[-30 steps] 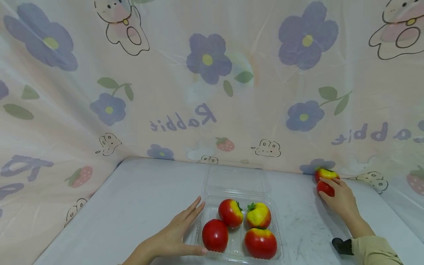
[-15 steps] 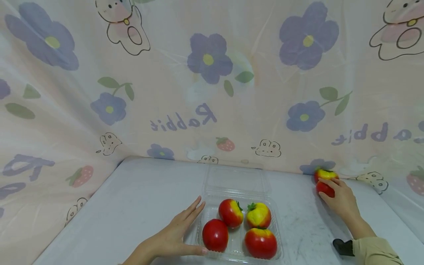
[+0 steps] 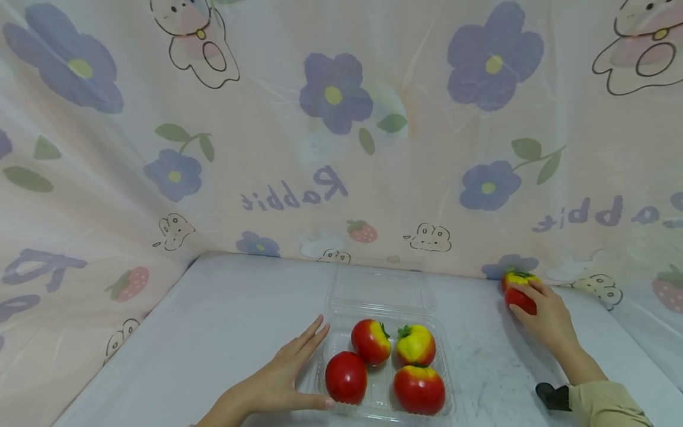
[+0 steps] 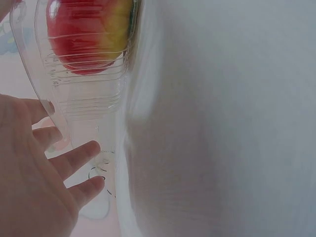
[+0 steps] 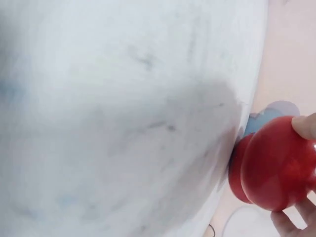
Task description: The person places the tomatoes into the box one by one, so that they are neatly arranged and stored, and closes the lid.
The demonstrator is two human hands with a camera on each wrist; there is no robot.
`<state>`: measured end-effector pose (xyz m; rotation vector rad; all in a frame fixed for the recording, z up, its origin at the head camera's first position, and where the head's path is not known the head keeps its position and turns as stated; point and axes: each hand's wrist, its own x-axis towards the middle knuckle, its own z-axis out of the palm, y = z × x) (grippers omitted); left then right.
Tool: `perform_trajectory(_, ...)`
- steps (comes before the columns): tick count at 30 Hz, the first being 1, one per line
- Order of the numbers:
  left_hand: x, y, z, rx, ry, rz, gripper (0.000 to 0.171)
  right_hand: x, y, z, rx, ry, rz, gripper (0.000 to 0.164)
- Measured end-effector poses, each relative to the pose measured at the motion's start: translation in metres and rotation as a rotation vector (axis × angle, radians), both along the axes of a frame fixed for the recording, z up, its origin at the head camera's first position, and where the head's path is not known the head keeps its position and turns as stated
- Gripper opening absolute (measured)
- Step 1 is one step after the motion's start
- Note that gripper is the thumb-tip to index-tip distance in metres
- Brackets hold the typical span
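Observation:
My right hand (image 3: 549, 317) grips a red tomato (image 3: 520, 300) at the back right of the table, thumb and fingers on either side of it. Just behind that one sits a red and yellow tomato (image 3: 520, 279), partly covered by the hand. In the right wrist view the gripped tomato (image 5: 276, 165) shows smooth and red. My left hand (image 3: 277, 376) is spread along the left side of a clear plastic clamshell box (image 3: 381, 391), fingers straight. Fingertips lie at the box's rim in the left wrist view. Several red and yellow tomatoes (image 3: 347, 378) sit inside the box.
The box's clear lid (image 3: 381, 290) lies folded back toward the printed curtain (image 3: 395, 178), which hangs behind the white table (image 3: 240, 314). A black object (image 3: 553, 396) shows beside the right sleeve (image 3: 608, 403).
The right hand and the tomato in its grip have shifted very slightly left; the tomato behind also shows slightly farther left. The left hand stays at the box.

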<state>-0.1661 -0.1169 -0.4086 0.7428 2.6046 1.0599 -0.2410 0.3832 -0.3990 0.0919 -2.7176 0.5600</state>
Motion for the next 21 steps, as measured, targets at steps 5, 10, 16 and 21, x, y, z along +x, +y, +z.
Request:
perform_trajectory(5, -0.001, 0.000, -0.001, 0.000, -0.003, -0.001, 0.101, 0.002, -0.004, 0.005, -0.006, 0.009, 0.013, 0.046)
perform_trajectory(10, -0.001, 0.000, -0.002, -0.002, -0.004, 0.002, 0.101, 0.003, -0.007, 0.008, -0.010, 0.012, 0.023, 0.048)
perform_trajectory(16, -0.001, 0.000, -0.002, -0.001, 0.011, -0.004, 0.100, 0.005, -0.010, 0.010, -0.011, 0.023, 0.033, 0.048)
perform_trajectory(21, 0.000, 0.000, -0.002, 0.001, 0.007, 0.001, 0.100, 0.007, -0.014, 0.010, -0.012, 0.068, 0.054, 0.047)
